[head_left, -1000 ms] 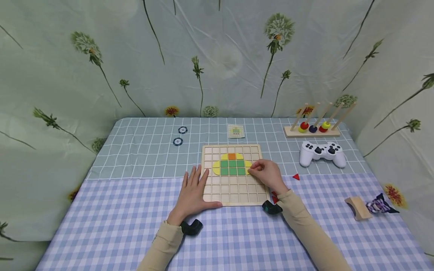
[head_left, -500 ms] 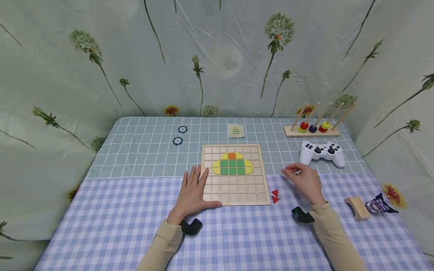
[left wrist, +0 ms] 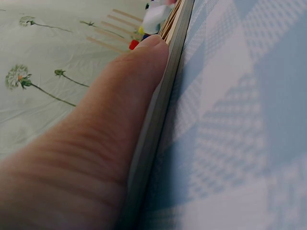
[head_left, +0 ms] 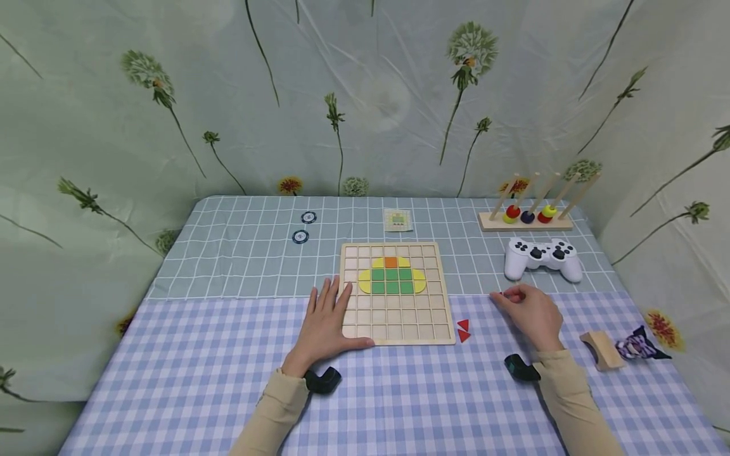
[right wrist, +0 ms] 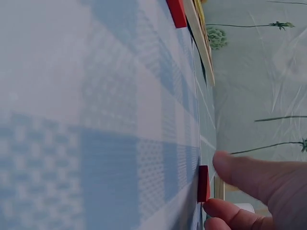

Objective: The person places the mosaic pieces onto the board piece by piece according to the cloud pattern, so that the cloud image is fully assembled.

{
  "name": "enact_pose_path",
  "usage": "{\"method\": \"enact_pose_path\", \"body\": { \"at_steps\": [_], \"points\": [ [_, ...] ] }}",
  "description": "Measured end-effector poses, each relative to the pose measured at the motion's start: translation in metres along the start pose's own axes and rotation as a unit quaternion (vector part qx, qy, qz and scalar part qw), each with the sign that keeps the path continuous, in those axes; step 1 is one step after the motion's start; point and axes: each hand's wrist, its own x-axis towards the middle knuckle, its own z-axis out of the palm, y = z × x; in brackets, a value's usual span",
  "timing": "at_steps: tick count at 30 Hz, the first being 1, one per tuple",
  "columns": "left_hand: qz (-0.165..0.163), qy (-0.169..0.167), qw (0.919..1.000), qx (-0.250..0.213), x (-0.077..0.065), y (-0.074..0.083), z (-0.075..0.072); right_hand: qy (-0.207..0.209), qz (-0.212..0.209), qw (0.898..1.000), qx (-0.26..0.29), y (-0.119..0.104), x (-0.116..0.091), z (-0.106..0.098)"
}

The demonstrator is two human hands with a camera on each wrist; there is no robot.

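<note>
My left hand (head_left: 324,326) rests with fingers spread over the left edge of a wooden grid board (head_left: 393,320); its thumb (left wrist: 139,72) lies along the near edge. Set into the board are green squares (head_left: 391,281), an orange square (head_left: 390,262) and yellow rounded pieces (head_left: 420,281). Right of the board, my right hand (head_left: 533,313) reaches down around a small red triangle (right wrist: 204,184) on the cloth. In the right wrist view, a fingertip is right at the triangle's lower end, and the thumb stands a little off its other end. Two more red triangles (head_left: 464,330) lie beside the board.
Behind the board lies a pattern card (head_left: 397,220), with two round chips (head_left: 300,237) to its left. A white game controller (head_left: 542,258) and a peg stand (head_left: 525,224) are at the back right. A wooden arch block (head_left: 602,350) and a small purple patterned item (head_left: 637,345) lie right.
My right hand has left the yellow piece at the board's right side and moved right to the lone red triangle. My left hand has stayed on the board.
</note>
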Motion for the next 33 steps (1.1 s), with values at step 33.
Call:
{"method": "enact_pose_path", "body": {
  "at_steps": [33],
  "points": [
    [0.004,0.009,0.9999,0.004,-0.001,-0.001,0.001,-0.074,-0.234,0.954,0.173,-0.103,-0.001,0.048]
  ]
}}
